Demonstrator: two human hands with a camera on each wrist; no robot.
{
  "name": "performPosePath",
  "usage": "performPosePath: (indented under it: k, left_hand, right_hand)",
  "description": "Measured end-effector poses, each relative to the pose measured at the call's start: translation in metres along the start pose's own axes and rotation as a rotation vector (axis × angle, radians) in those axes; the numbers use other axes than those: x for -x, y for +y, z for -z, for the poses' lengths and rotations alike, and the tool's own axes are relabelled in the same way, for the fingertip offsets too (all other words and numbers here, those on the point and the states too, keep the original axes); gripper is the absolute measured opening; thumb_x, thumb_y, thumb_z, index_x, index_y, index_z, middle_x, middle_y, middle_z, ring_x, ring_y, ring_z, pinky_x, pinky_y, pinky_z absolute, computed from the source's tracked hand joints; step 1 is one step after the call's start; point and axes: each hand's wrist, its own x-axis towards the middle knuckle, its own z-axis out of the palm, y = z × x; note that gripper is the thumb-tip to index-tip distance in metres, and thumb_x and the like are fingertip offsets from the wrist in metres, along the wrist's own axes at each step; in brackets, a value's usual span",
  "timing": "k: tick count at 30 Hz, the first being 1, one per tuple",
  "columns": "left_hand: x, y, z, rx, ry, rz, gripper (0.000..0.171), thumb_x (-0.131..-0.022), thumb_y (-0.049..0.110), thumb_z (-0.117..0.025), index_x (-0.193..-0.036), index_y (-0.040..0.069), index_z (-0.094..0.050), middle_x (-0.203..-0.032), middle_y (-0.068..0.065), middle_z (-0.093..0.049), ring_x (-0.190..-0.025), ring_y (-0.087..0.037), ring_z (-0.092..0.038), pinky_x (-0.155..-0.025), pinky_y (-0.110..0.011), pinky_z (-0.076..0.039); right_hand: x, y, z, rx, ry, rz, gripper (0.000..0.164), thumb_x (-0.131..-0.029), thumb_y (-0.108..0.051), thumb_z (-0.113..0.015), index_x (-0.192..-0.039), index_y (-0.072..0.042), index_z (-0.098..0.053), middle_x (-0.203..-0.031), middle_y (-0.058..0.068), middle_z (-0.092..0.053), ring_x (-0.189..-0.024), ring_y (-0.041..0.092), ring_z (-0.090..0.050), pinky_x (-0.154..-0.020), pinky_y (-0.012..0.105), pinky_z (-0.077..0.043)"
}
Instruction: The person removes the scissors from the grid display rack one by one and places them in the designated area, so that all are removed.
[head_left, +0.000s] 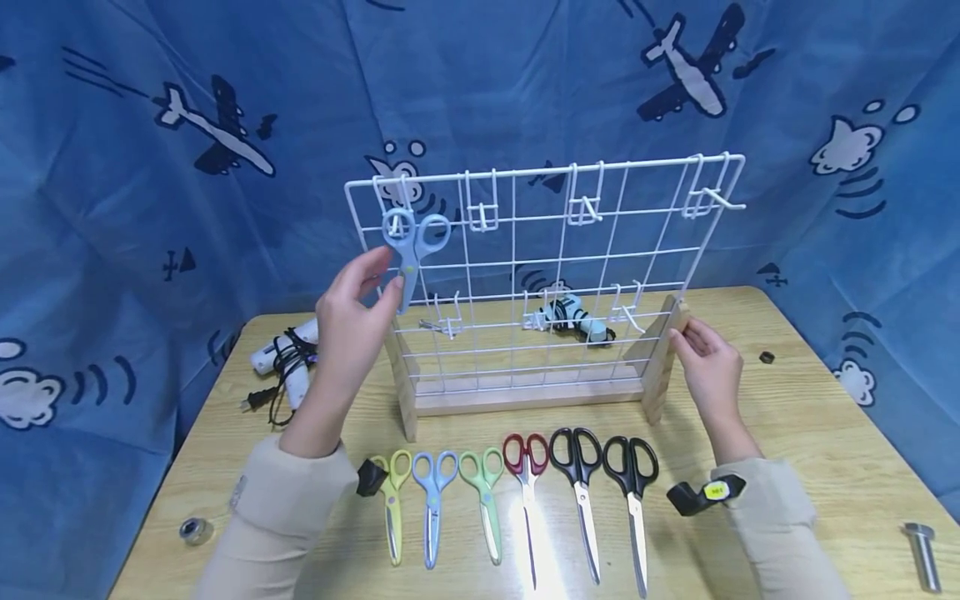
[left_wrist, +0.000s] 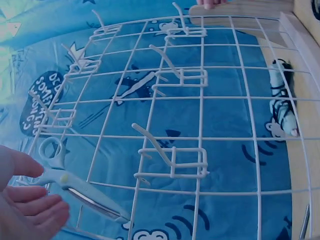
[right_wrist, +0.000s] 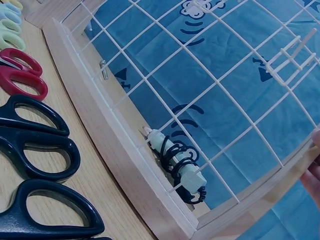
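My left hand (head_left: 356,304) pinches light blue scissors (head_left: 409,258), rings up and blades down, at the upper left of a white wire grid rack (head_left: 513,265). A white hook shows inside the left ring in the head view. In the left wrist view, thumb and fingers lie either side of the handle of these scissors (left_wrist: 90,192). My right hand (head_left: 707,367) grips the wooden side support (head_left: 660,371) at the rack's right end. In front of the rack lie yellow scissors (head_left: 393,500), blue scissors (head_left: 432,508), green scissors (head_left: 486,504), red-handled scissors (head_left: 527,475) and two black-handled scissors (head_left: 577,467).
Several white hooks (head_left: 587,208) hang on the grid in two rows. Behind it lies a pale blue corded tool (head_left: 573,317). A white corded tool (head_left: 298,367) lies at left. A metal socket (head_left: 195,531), a bolt (head_left: 922,557) and a dark nut (head_left: 767,357) are around the table.
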Motion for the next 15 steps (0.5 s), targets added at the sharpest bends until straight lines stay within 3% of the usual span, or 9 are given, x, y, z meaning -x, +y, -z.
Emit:
performPosePath:
  k: [7, 15]
  left_hand:
    - [-0.010, -0.005, -0.008, 0.032, -0.030, 0.100, 0.026, -0.078, 0.012, -0.059, -0.102, 0.003, -0.057, -0.097, -0.010, -0.061, -0.083, -0.017, -0.056, -0.075, -0.026, -0.046]
    - [-0.015, -0.006, -0.012, 0.116, -0.052, 0.184, 0.023, -0.079, 0.015, -0.060, -0.097, 0.001, -0.059, -0.092, -0.010, -0.062, -0.078, -0.014, -0.055, -0.072, -0.024, -0.047]
  right_hand:
    - [0.003, -0.015, 0.005, -0.042, -0.044, -0.049, 0.040, -0.074, -0.032, -0.063, -0.110, -0.016, -0.056, -0.107, 0.008, -0.058, -0.095, 0.011, -0.056, -0.075, 0.015, -0.046]
    - [0.000, 0.001, 0.000, -0.013, -0.002, -0.009, 0.039, -0.070, -0.039, -0.063, -0.106, -0.026, -0.057, -0.106, 0.004, -0.059, -0.093, 0.010, -0.057, -0.073, 0.015, -0.047]
